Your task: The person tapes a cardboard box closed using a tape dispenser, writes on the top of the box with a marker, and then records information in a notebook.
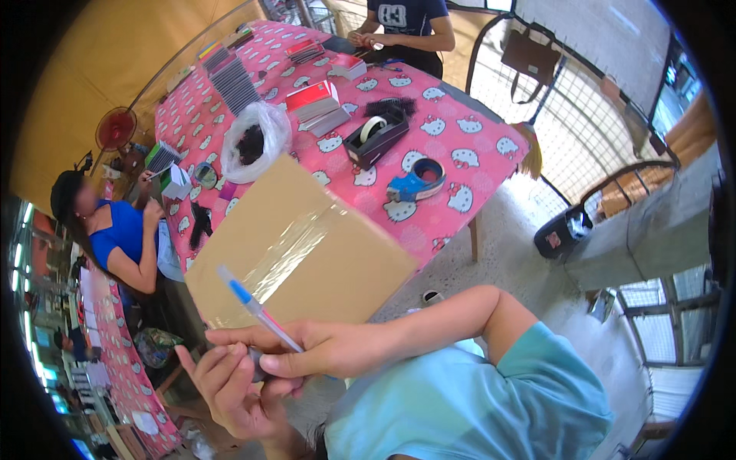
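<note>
A clear-barrelled pen with a blue cap (244, 294) slants up out of my right hand (326, 349), which is closed around it. My left hand (234, 391) is held against the right one, its fingers curled in. Between my left fingers and right thumb shows a bit of a small grey thing (259, 363), mostly hidden, whose kind I cannot make out. Just beyond both hands lies a brown cardboard box (322, 261), sealed with clear tape (295, 257), at the near end of the table.
On the pink patterned table (429, 146) stand a black tape dispenser (377, 138), a blue hand-held tape dispenser (418, 181), a plastic bag of black bits (253, 142) and stacks of small cards (316, 106). One person (126, 230) works at left, another (410, 27) at the far end.
</note>
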{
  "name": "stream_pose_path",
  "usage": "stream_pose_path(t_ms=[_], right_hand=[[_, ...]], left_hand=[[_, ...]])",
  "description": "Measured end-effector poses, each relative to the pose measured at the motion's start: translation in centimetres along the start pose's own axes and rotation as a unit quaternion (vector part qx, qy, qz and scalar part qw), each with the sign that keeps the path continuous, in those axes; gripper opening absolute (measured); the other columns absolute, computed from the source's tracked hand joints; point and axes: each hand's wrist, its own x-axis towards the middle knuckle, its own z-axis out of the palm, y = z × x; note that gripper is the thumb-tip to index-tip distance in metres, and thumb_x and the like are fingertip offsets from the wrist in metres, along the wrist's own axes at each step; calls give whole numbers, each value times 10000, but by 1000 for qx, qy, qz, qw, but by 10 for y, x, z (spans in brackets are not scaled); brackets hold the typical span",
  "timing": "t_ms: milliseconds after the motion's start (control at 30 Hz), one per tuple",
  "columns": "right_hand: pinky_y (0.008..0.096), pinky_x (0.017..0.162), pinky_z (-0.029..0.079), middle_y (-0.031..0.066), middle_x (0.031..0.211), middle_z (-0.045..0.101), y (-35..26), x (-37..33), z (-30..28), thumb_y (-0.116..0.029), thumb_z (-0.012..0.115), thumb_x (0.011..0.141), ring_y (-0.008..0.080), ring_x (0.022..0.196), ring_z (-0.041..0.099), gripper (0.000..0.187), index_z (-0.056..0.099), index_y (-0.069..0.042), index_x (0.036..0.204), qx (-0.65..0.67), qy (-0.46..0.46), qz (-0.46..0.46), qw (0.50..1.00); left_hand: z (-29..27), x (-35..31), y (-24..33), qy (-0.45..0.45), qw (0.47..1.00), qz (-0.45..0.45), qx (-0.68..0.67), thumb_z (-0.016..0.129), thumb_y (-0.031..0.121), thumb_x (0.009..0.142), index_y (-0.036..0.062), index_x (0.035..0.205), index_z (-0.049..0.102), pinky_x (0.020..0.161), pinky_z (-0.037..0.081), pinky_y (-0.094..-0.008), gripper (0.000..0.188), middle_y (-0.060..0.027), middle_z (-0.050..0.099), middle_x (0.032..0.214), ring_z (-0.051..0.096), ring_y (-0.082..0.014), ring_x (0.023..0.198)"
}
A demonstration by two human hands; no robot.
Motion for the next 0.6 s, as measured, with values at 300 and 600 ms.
stream_pose_path(t_ms=[300, 600], right_hand=[[335, 761, 548, 99, 978, 572, -63, -126, -84, -417, 530, 954, 188, 898, 612, 534, 442, -17, 1298, 58, 238, -89, 966], [325, 542, 437, 78, 834, 451, -47, -85, -61, -404, 372, 1027, 174, 576, 475, 417, 346, -120, 1330, 109, -84, -106, 985]], left_hand=[[48, 4, 84, 50, 971, -139, 190, 577, 599, 868, 103, 1381, 421, 1025, 367, -514, 731, -219, 428, 1352, 348, -411, 1319], [-14, -60, 184, 103, 933, -345, 17, 745, 471, 784, 83, 1209, 625, 987, 428, -433, 588, -213, 272, 1479, 515, -294, 1151]])
